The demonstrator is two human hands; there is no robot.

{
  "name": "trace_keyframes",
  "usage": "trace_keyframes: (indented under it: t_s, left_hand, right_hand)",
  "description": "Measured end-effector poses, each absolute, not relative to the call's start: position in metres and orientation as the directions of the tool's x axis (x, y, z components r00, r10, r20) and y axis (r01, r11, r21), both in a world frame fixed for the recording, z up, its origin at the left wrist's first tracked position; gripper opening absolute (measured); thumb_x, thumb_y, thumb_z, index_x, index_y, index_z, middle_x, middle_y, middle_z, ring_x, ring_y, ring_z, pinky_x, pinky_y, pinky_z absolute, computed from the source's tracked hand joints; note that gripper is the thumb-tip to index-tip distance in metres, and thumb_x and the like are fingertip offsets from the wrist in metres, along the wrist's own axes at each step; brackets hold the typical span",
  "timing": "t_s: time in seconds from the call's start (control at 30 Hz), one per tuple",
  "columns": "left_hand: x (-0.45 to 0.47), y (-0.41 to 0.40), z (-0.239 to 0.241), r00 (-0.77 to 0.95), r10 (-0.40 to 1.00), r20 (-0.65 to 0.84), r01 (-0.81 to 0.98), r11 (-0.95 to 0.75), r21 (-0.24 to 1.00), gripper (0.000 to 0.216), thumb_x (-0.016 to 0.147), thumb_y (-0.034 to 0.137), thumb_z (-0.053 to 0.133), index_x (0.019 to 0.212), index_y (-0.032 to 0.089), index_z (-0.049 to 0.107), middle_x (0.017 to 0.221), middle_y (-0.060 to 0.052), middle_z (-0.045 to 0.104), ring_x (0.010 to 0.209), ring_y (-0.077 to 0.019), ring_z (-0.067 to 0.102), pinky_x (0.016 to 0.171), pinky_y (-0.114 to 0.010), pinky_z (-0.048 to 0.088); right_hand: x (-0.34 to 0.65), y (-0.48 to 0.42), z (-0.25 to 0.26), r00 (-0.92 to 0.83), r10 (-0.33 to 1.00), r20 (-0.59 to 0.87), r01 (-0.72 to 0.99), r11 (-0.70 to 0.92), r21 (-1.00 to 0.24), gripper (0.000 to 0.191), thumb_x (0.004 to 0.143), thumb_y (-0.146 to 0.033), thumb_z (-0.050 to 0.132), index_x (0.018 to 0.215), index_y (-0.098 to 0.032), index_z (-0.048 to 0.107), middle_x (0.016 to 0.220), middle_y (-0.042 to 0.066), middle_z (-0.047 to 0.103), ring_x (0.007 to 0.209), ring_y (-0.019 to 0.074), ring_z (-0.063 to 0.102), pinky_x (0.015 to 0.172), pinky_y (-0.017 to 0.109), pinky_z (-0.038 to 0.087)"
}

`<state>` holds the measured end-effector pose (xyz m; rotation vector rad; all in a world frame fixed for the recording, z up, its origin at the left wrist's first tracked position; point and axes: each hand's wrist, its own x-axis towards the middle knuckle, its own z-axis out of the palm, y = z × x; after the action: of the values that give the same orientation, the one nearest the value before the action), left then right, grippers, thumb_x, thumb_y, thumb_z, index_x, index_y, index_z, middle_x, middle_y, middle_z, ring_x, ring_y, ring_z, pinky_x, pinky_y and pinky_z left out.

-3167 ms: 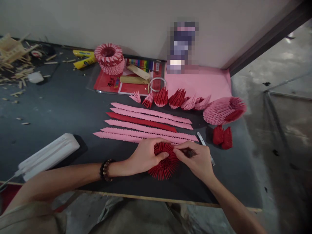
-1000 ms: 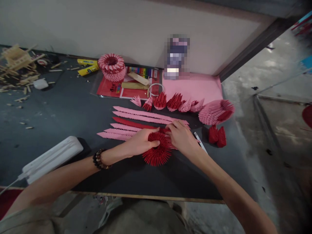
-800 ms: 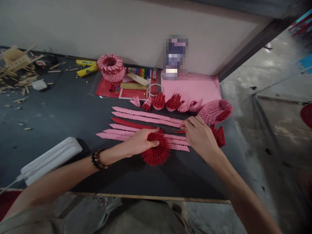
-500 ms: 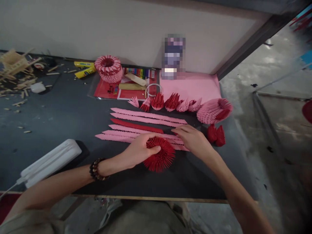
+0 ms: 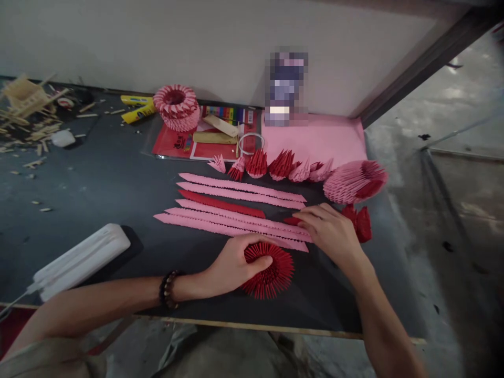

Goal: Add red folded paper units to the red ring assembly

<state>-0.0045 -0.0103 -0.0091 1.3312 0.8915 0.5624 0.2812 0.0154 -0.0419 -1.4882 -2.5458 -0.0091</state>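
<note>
My left hand (image 5: 232, 262) grips a spiky red paper ring (image 5: 271, 273) near the front edge of the dark table (image 5: 98, 189), thumb pressed into its hollow. My right hand (image 5: 331, 231) rests to the right of it, its fingertips pinched on a small red folded paper piece (image 5: 292, 221) lying at the end of the strips. Several long pink paper strips (image 5: 236, 223) and one red strip (image 5: 222, 203) lie in rows just beyond both hands.
Clusters of pink and red folded pieces (image 5: 275, 164) and a pink paper vase shape (image 5: 354, 181) lie behind. Farther back are pink sheets (image 5: 315, 139), a striped paper ring (image 5: 176, 105), glue tubes (image 5: 136, 102) and wood scraps (image 5: 27, 105). A white case (image 5: 79, 260) sits left.
My left hand has drawn the red ring toward the front edge. My right hand reached to the strips, moved right, and now pinches a small red piece.
</note>
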Motion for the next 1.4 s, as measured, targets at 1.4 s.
trace_keyframes:
  t_s: [1.4]
  left_hand:
    - [-0.005,0.003,-0.012,0.515,0.798,-0.314,0.118,0.297,0.947,0.028,0.09,0.032,0.07,0.115,0.019,0.074,0.117,-0.007,0.077,0.109,-0.0227,0.07,0.108,-0.041,0.051]
  right_hand:
    - [0.227,-0.012,-0.055,0.126,0.988,0.09,0.052,0.085,-0.995,0.025,0.091,-0.048,0.073,0.098,-0.025,0.067,0.088,0.002,0.064,0.071,0.0161,0.06,0.062,0.03,0.053]
